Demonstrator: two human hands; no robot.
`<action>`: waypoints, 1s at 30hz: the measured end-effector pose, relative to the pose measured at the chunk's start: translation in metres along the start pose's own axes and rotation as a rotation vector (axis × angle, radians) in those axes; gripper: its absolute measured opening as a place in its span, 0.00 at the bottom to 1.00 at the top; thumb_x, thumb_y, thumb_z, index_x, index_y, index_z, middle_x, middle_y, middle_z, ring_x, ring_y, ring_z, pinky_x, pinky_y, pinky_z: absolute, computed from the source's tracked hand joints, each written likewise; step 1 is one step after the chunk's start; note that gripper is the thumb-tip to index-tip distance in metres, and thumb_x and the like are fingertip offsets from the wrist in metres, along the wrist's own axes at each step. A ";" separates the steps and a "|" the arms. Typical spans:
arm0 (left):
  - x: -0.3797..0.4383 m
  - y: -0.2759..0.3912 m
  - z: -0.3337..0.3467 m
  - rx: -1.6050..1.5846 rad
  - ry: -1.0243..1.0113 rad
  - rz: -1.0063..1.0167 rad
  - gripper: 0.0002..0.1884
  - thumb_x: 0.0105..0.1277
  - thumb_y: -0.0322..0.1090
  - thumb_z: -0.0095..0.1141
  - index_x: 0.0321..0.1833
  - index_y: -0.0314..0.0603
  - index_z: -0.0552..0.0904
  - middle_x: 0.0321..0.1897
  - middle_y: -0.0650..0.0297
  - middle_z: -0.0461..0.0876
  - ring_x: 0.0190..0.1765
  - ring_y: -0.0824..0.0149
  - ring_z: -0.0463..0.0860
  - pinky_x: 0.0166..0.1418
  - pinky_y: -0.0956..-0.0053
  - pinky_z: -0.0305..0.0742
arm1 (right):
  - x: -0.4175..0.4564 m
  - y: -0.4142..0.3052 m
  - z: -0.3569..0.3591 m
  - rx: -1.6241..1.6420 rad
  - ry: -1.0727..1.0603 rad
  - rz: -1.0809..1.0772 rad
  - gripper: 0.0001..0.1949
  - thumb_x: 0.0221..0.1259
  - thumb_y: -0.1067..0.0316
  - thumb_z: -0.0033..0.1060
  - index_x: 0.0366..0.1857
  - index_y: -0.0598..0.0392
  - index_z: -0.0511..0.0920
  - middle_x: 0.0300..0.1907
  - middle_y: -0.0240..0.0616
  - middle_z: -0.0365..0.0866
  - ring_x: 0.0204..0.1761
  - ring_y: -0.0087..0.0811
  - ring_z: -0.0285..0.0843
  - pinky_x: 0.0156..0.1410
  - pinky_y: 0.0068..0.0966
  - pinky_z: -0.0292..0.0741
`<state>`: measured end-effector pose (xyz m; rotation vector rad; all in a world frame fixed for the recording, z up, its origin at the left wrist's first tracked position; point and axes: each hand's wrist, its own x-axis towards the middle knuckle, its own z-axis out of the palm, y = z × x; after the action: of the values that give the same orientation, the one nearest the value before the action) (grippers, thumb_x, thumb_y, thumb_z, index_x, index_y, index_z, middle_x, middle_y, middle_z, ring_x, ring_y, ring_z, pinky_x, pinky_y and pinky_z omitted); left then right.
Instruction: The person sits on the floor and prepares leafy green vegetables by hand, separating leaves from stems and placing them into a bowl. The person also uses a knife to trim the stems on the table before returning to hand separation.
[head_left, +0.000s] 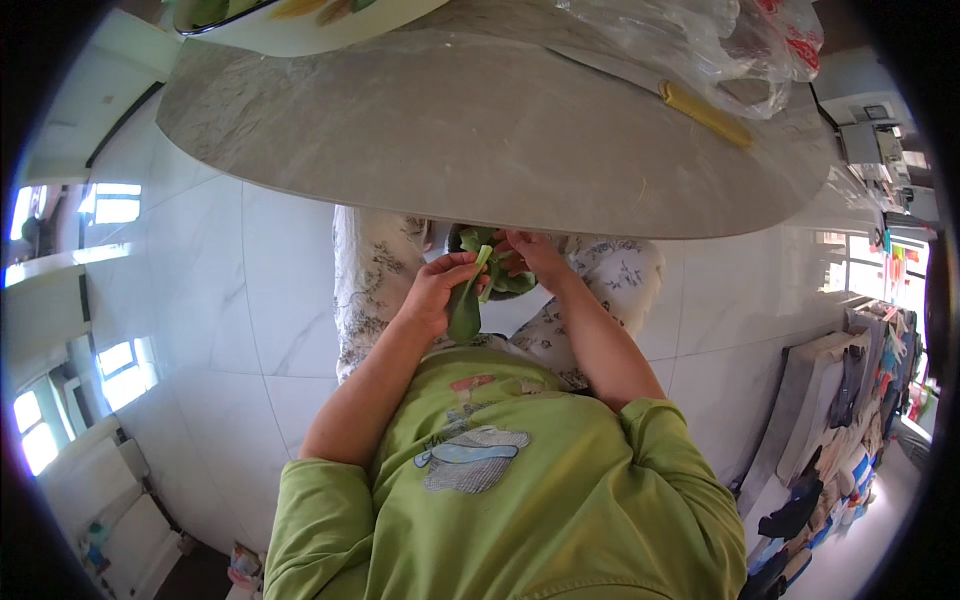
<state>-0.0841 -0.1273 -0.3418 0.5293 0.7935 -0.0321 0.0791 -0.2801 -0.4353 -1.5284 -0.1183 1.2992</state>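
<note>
My left hand (442, 289) pinches a green leaf with a pale stalk (466, 311), which looks like bok choy. Its cut-looking stalk end points up and the broad leaf hangs down below my fingers. Just to the right, my right hand (529, 255) is over a dark round container (451, 240), fingers apart and nothing clearly held. Loose green leaves (516, 283) lie in that container, low between my knees. The table edge above hides its far part and comes close to my right fingers.
A grey tabletop (450, 135) spans the space ahead. On it are a knife with a yellow handle (705, 114), clear plastic bags (720, 52) and a white basin (315, 34) with greens. At right stands a sofa (802, 405) strewn with clothes. Pale floor tiles (292, 300) surround me.
</note>
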 end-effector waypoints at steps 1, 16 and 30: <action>0.000 -0.002 0.000 0.022 0.003 0.010 0.08 0.69 0.25 0.63 0.49 0.32 0.80 0.40 0.54 0.86 0.39 0.62 0.86 0.43 0.70 0.82 | -0.018 -0.018 0.011 0.085 -0.030 -0.020 0.22 0.74 0.47 0.59 0.58 0.54 0.79 0.41 0.34 0.84 0.30 0.21 0.79 0.37 0.23 0.78; -0.009 -0.013 0.017 1.057 -0.195 0.275 0.08 0.63 0.29 0.67 0.42 0.32 0.86 0.33 0.62 0.87 0.35 0.74 0.83 0.40 0.76 0.77 | -0.125 -0.050 0.032 -0.420 -0.013 -0.271 0.06 0.68 0.69 0.65 0.41 0.59 0.79 0.30 0.34 0.84 0.28 0.21 0.82 0.29 0.24 0.81; -0.037 -0.002 0.047 0.663 -0.271 0.170 0.07 0.66 0.23 0.63 0.44 0.27 0.83 0.34 0.57 0.87 0.34 0.69 0.84 0.40 0.73 0.79 | -0.184 -0.059 0.072 -0.284 0.358 -0.468 0.05 0.70 0.73 0.63 0.39 0.63 0.78 0.27 0.36 0.83 0.24 0.22 0.82 0.30 0.24 0.78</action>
<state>-0.0793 -0.1570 -0.2900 1.1919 0.4559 -0.2107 -0.0182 -0.3287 -0.2605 -1.8146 -0.4174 0.6470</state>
